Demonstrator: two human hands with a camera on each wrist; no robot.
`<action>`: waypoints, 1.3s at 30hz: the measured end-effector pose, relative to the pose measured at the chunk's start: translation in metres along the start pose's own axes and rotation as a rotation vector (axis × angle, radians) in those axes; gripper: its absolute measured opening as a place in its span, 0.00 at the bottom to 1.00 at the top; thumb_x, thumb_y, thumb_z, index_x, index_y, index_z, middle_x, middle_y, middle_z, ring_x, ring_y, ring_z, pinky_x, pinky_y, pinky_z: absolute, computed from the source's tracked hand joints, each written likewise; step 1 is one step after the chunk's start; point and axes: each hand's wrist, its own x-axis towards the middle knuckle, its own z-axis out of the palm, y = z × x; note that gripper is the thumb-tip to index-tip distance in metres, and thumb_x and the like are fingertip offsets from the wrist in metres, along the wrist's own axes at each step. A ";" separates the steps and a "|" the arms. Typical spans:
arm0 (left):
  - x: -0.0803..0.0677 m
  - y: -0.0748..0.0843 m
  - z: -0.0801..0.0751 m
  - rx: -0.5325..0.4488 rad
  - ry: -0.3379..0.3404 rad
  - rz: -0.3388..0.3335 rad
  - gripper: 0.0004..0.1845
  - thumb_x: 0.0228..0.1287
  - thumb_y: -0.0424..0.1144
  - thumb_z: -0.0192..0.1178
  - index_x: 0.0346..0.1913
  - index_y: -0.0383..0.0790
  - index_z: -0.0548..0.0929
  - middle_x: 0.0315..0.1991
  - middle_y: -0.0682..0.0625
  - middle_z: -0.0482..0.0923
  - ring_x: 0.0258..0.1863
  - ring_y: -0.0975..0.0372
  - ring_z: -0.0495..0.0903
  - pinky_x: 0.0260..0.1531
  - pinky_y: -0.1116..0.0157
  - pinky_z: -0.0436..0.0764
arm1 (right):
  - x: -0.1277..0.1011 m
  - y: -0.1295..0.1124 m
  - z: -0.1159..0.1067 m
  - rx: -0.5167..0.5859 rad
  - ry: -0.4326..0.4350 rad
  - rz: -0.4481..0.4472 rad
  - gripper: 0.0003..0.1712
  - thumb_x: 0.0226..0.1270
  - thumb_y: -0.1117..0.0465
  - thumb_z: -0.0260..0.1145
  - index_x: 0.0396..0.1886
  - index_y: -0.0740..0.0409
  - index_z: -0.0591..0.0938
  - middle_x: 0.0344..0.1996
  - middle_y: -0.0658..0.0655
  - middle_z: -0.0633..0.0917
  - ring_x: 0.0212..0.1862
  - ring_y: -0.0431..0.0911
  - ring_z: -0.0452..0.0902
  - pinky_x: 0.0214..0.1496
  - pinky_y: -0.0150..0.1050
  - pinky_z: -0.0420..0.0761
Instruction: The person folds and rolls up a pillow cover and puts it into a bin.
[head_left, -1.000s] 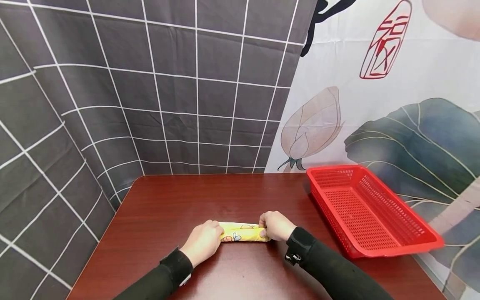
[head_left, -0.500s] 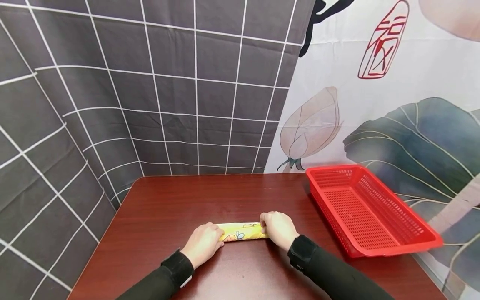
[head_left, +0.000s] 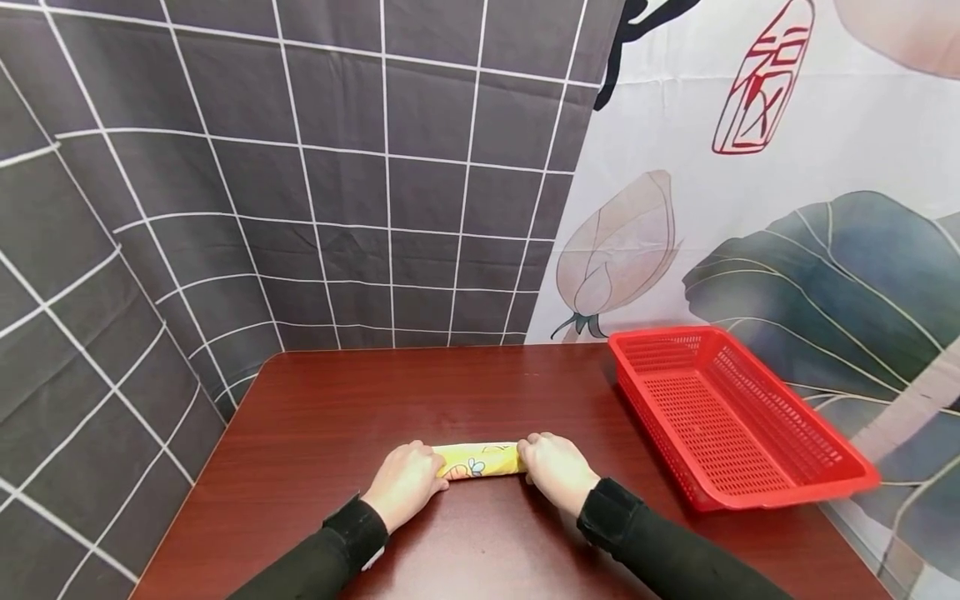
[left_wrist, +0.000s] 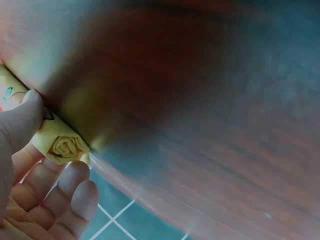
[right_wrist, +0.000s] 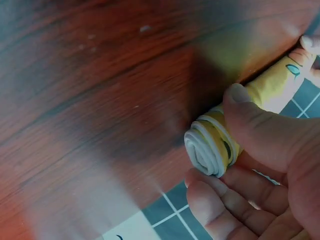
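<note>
L hand [head_left: 405, 483] & R hand [head_left: 553, 471] both clamp the yellow cloth roll [head_left: 480, 461], now rolled tighter & nearer vs. 1 s ago, so rolling looks about done.

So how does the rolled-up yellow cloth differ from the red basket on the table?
The rolled yellow cloth is soft printed fabric; the red basket is rigid perforated plastic. The cloth is much smaller than the basket. The left hand and right hand grip the cloth's ends; nothing touches the basket. Both rest on the brown table.
</note>
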 end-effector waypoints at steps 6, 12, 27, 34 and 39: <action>0.000 0.001 0.003 -0.008 0.008 -0.009 0.13 0.54 0.46 0.82 0.28 0.47 0.86 0.26 0.54 0.83 0.29 0.60 0.79 0.31 0.61 0.79 | 0.002 0.001 0.004 0.005 0.033 0.007 0.18 0.50 0.64 0.85 0.26 0.55 0.80 0.22 0.52 0.81 0.26 0.46 0.77 0.34 0.40 0.84; 0.001 -0.001 0.006 -0.020 0.016 -0.043 0.12 0.55 0.45 0.81 0.29 0.47 0.86 0.27 0.54 0.85 0.29 0.60 0.79 0.30 0.61 0.80 | 0.002 -0.001 0.005 -0.024 0.080 -0.005 0.15 0.54 0.66 0.82 0.26 0.56 0.80 0.22 0.53 0.81 0.25 0.46 0.77 0.33 0.40 0.84; -0.002 0.000 0.007 -0.049 0.003 -0.059 0.11 0.58 0.45 0.79 0.32 0.46 0.86 0.30 0.53 0.85 0.31 0.60 0.80 0.31 0.60 0.82 | 0.001 -0.003 0.006 -0.070 0.118 -0.031 0.13 0.56 0.65 0.79 0.25 0.55 0.80 0.21 0.53 0.82 0.25 0.47 0.78 0.30 0.41 0.84; -0.007 0.001 0.000 -0.054 0.001 -0.046 0.12 0.57 0.44 0.79 0.30 0.46 0.84 0.28 0.53 0.84 0.30 0.60 0.80 0.30 0.60 0.82 | 0.002 -0.004 0.004 -0.054 0.088 -0.048 0.18 0.49 0.62 0.85 0.26 0.55 0.79 0.22 0.52 0.82 0.26 0.46 0.78 0.32 0.39 0.84; -0.011 0.003 -0.004 -0.053 0.009 -0.027 0.13 0.57 0.44 0.79 0.29 0.46 0.83 0.27 0.53 0.83 0.29 0.60 0.80 0.29 0.60 0.81 | -0.002 -0.005 0.002 -0.040 0.086 -0.059 0.20 0.47 0.60 0.87 0.26 0.54 0.79 0.23 0.51 0.83 0.26 0.46 0.79 0.33 0.39 0.83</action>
